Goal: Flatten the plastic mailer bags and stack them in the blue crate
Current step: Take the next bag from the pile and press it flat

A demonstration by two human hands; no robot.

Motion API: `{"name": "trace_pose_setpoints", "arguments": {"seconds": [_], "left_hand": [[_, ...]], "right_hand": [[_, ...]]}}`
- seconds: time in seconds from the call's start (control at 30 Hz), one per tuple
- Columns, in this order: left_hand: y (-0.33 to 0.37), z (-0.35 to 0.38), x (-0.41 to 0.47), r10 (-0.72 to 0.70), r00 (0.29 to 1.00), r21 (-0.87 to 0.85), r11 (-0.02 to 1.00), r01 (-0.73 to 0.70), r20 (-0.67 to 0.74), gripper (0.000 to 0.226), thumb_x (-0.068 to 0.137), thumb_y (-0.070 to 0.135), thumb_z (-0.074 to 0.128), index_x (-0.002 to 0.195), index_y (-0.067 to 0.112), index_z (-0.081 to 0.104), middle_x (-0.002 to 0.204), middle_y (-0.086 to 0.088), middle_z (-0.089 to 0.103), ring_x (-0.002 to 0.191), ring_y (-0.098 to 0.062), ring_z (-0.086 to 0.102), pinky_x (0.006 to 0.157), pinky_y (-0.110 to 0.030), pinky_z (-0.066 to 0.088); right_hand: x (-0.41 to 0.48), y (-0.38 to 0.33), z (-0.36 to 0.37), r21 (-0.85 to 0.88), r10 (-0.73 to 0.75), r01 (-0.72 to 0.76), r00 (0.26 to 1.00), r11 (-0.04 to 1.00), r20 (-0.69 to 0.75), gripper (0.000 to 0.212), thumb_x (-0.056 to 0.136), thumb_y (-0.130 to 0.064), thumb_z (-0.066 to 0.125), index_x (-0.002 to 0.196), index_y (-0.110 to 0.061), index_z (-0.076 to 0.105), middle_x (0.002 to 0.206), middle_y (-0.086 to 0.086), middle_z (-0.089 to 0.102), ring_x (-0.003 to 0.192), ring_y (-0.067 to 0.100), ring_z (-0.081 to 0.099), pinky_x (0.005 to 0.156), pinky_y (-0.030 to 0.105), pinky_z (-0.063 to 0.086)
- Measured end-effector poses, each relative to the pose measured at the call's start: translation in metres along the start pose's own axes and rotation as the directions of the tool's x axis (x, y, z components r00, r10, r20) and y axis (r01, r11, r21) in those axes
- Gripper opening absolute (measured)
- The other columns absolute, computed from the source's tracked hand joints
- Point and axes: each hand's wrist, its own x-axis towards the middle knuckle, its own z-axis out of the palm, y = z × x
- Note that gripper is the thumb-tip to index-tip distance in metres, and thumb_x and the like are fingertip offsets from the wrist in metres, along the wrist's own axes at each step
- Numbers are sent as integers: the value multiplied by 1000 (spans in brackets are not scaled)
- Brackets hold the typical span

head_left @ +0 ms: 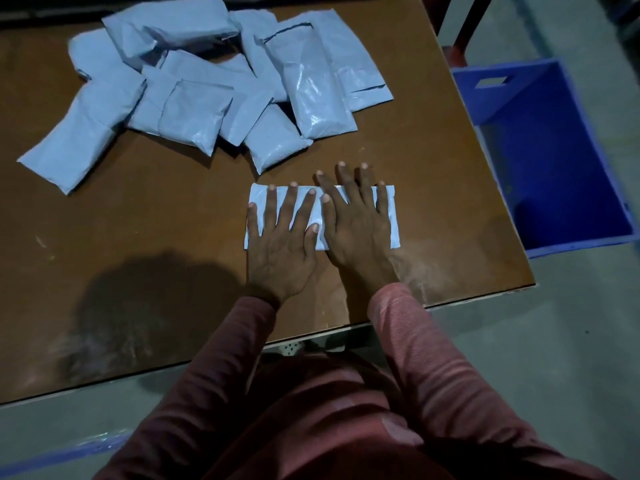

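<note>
Two hands: your left hand (280,244) and right hand (356,230) lie flat side by side, fingers straight and spread, pressing one mailer bag (393,216).
Place of this bag: flat on the table (138,220), toward its 6 o'clock edge.
Pile of bags (194,98): at 11 o'clock from your hands, puffy and overlapping.
Blue crate (491,98): on the floor (571,341) at 3 o'clock, just beside the table.

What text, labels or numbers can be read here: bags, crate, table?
None readable.
Flat mailer bag under the left hand and right hand: plain, no print visible.
Piled mailer bags: no labels visible.
Blue crate: no marking visible.
Table: bare wood, no text.
</note>
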Motion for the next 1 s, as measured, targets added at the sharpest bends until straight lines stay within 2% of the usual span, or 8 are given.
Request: {"name": "trace_pose_setpoints", "arguments": {"seconds": [0.1,0.2,0.3,0.43,0.63,0.8,1.0], "left_hand": [[5,-10,14,-58,998,-70,996,56,-29,59,110,45,9,164,30,25,172,0,21,161,-24,9,128,-53,7],[8,-17,42,7,996,-69,998,-13,-88,55,112,40,15,161,25,35,168,-4,32,159,-27,20,127,-53,16],[-5,-7,47,82,996,-1,997,-82,-45,54,113,38,17,164,24,28,171,-5,25,159,-26,18,128,-51,16],[-10,-3,43,63,998,37,997,-62,-16,58,112,38,14,166,15,16,173,-4,13,161,-22,7,128,-50,14],[-7,-3,42,21,998,9,1000,-21,-54,59,112,34,24,164,5,18,172,-10,17,160,-22,11,128,-50,16],[-6,1,47,21,1000,70,997,-20,-1,63,111,37,12,165,5,12,173,-11,12,161,-23,9,129,-49,11],[-7,0,44,32,999,70,997,-30,-21,64,110,38,12,164,4,14,173,-12,13,161,-24,9,129,-49,9]], "right_hand": [[1,-4,-1,-3,24,-24,1000,1000,12,48,111,-38,25,158,-41,31,169,-5,22,159,22,5,124,54,14],[1,-4,-1,-11,35,-35,999,999,24,47,112,-39,24,159,-40,29,170,-6,20,159,21,4,124,53,12],[1,-1,2,-10,23,-22,999,1000,29,47,112,-38,23,158,-38,32,170,-6,19,159,22,3,124,54,12],[2,1,5,-7,23,-23,999,1000,28,49,112,-37,24,161,-35,26,171,-5,17,159,23,3,124,55,13],[4,-4,7,-37,84,-81,993,996,87,55,111,-37,19,164,-25,15,172,-3,7,159,23,-3,125,55,8],[7,-5,6,-27,84,-83,994,996,69,55,110,-37,19,164,-23,19,172,-2,11,159,23,0,126,55,8],[16,1,6,-15,43,-42,995,999,87,61,108,-43,19,162,-16,27,170,3,20,158,24,10,126,57,4]]}}
